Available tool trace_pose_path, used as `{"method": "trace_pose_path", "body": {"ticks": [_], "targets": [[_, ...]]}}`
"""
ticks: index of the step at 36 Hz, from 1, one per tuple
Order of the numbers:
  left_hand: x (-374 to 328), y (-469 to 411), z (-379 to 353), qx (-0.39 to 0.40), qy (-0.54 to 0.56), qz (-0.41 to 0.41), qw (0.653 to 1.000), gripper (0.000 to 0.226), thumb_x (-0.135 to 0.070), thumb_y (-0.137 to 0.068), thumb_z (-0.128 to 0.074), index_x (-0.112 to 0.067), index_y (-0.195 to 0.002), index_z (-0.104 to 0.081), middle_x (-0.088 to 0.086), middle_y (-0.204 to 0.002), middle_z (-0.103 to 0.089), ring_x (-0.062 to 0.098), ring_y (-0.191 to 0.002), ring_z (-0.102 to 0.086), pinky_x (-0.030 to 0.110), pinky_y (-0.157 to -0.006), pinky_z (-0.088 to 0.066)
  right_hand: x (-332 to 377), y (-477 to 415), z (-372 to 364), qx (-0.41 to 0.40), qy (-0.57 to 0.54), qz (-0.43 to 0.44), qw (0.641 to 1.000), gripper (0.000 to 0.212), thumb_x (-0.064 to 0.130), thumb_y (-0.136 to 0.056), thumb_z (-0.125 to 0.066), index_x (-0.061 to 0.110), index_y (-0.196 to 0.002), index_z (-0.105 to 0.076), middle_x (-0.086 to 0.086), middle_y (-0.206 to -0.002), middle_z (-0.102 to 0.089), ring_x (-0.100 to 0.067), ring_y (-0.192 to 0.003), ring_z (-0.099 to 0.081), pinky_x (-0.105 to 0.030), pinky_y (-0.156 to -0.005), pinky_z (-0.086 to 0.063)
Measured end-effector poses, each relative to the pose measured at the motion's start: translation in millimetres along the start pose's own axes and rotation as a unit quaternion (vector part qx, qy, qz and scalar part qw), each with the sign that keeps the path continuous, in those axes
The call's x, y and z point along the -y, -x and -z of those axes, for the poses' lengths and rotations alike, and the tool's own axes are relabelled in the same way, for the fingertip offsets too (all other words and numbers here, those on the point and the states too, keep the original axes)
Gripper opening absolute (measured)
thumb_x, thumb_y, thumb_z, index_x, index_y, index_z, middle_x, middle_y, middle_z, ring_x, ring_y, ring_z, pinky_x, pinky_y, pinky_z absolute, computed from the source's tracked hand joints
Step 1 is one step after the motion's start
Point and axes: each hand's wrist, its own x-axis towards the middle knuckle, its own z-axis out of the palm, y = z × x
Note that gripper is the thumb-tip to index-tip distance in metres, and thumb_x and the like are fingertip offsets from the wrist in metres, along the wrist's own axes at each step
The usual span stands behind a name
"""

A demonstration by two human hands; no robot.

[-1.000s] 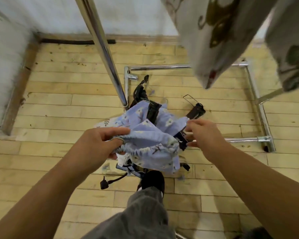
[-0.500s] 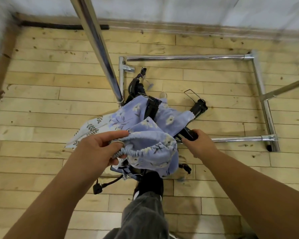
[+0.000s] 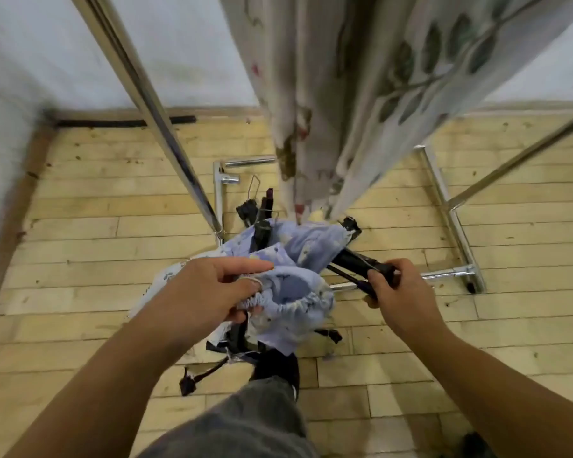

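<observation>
A light blue flowered garment (image 3: 295,279) with an elastic waistband is bunched up in front of me. My left hand (image 3: 209,289) grips its waistband at the left side. My right hand (image 3: 394,292) holds the end of a black clip hanger (image 3: 354,262) that sticks out from under the cloth to the right. More black hangers (image 3: 255,213) lie on the floor behind the garment, partly hidden by it.
A chrome clothes rack stands around me, with its slanted post (image 3: 159,127) at the left and its base bar (image 3: 450,206) at the right. Pale leaf-print garments (image 3: 354,100) hang from above in the middle. The wooden floor (image 3: 80,226) meets a white wall behind. My shoe and trouser leg (image 3: 262,408) are below.
My right hand has lifted the black hanger out to the right of the garment. My head has tilted up, so the hanging leaf-print garments are in view again.
</observation>
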Motion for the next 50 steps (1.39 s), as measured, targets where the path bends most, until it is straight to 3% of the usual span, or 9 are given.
{"method": "trace_pose_path", "body": {"ticks": [5,8,15,21,27,31,35,41,50], "targets": [[-43.6,31.7,-11.0,0.023,-0.042,-0.039,0.998,0.026,-0.015,-0.102,-0.062,-0.032,-0.115,-0.077,-0.010,-0.057,-0.065,0.000,-0.051,-0.059,0.009,-0.055,-0.049,4.4,22.4,54.9,-0.060,-0.018,0.010,0.998,0.013,0.032,-0.101,-0.063,0.024,-0.109,-0.055,-0.001,-0.092,-0.075,-0.009,-0.067,-0.075,-0.025,-0.049,-0.052],[-67.8,53.2,-16.0,0.041,-0.064,-0.048,0.996,0.024,-0.014,-0.101,-0.063,-0.028,-0.115,-0.078,-0.024,-0.072,-0.073,-0.004,-0.062,-0.069,0.010,-0.059,-0.053,3.8,36.7,92.1,-0.107,-0.012,0.021,0.994,0.018,0.033,-0.100,-0.063,0.022,-0.111,-0.056,-0.004,-0.094,-0.075,-0.023,-0.079,-0.074,-0.039,-0.066,-0.060],[-116.6,102.8,-37.2,0.070,-0.081,-0.071,0.992,0.027,-0.011,-0.100,-0.066,-0.027,-0.119,-0.077,-0.002,-0.104,-0.075,-0.001,-0.068,-0.073,0.010,-0.058,-0.053,-1.4,81.3,174.8,-0.182,0.033,0.107,0.977,0.018,0.025,-0.099,-0.065,0.022,-0.111,-0.053,-0.005,-0.090,-0.069,-0.019,-0.074,-0.065,-0.031,-0.055,-0.048],[-142.8,140.1,-72.9,0.087,-0.085,-0.081,0.989,0.027,-0.004,-0.098,-0.067,-0.021,-0.115,-0.078,0.007,-0.090,-0.074,0.005,-0.063,-0.073,0.015,-0.059,-0.055,-11.8,125.9,231.7,-0.160,0.206,0.219,0.940,0.022,0.026,-0.099,-0.063,0.025,-0.116,-0.051,0.004,-0.102,-0.053,-0.015,-0.079,-0.057,-0.040,-0.069,-0.056],[-145.0,162.8,-109.4,0.054,-0.112,-0.097,0.987,0.025,0.001,-0.099,-0.063,-0.012,-0.117,-0.075,0.007,-0.074,-0.068,0.002,-0.045,-0.064,0.010,-0.046,-0.045,-26.7,169.2,259.4,-0.123,0.344,0.259,0.894,0.026,0.035,-0.101,-0.055,0.032,-0.125,-0.047,0.009,-0.107,-0.045,-0.010,-0.071,-0.055,-0.030,-0.063,-0.058],[-127.3,161.4,-124.2,0.030,-0.135,-0.108,0.984,0.027,-0.004,-0.099,-0.063,-0.018,-0.119,-0.076,0.012,-0.091,-0.077,0.009,-0.066,-0.075,0.019,-0.062,-0.056,-39.6,190.7,268.0,-0.119,0.347,0.265,0.892,0.025,0.033,-0.101,-0.056,0.030,-0.125,-0.050,0.008,-0.104,-0.047,-0.011,-0.067,-0.054,-0.031,-0.059,-0.056],[-105.7,157.0,-137.3,0.009,-0.133,-0.122,0.983,0.028,-0.005,-0.100,-0.062,-0.019,-0.121,-0.074,0.011,-0.102,-0.075,0.011,-0.067,-0.076,0.019,-0.062,-0.055,-51.9,203.6,274.3,-0.141,0.273,0.261,0.915,0.026,0.029,-0.097,-0.064,0.030,-0.120,-0.052,0.009,-0.103,-0.048,-0.013,-0.072,-0.057,-0.035,-0.062,-0.056],[-88.5,152.1,-142.0,-0.035,-0.166,-0.141,0.975,0.026,-0.013,-0.100,-0.063,-0.018,-0.123,-0.075,0.004,-0.093,-0.076,0.013,-0.068,-0.076,0.027,-0.067,-0.062,-56.4,225.5,292.8,-0.201,0.097,0.229,0.947,0.029,0.018,-0.090,-0.076,0.026,-0.113,-0.060,0.008,-0.095,-0.063,-0.009,-0.080,-0.059,-0.020,-0.066,-0.042],[-87.3,141.2,-124.4,-0.103,-0.141,-0.146,0.974,0.027,-0.009,-0.100,-0.061,-0.013,-0.123,-0.074,0.006,-0.082,-0.076,0.004,-0.048,-0.066,0.014,-0.048,-0.048,-61.3,256.0,323.3,-0.177,-0.143,0.124,0.966,0.016,0.021,-0.096,-0.068,0.031,-0.109,-0.064,-0.001,-0.090,-0.075,-0.006,-0.070,-0.072,-0.028,-0.069,-0.050]]}}
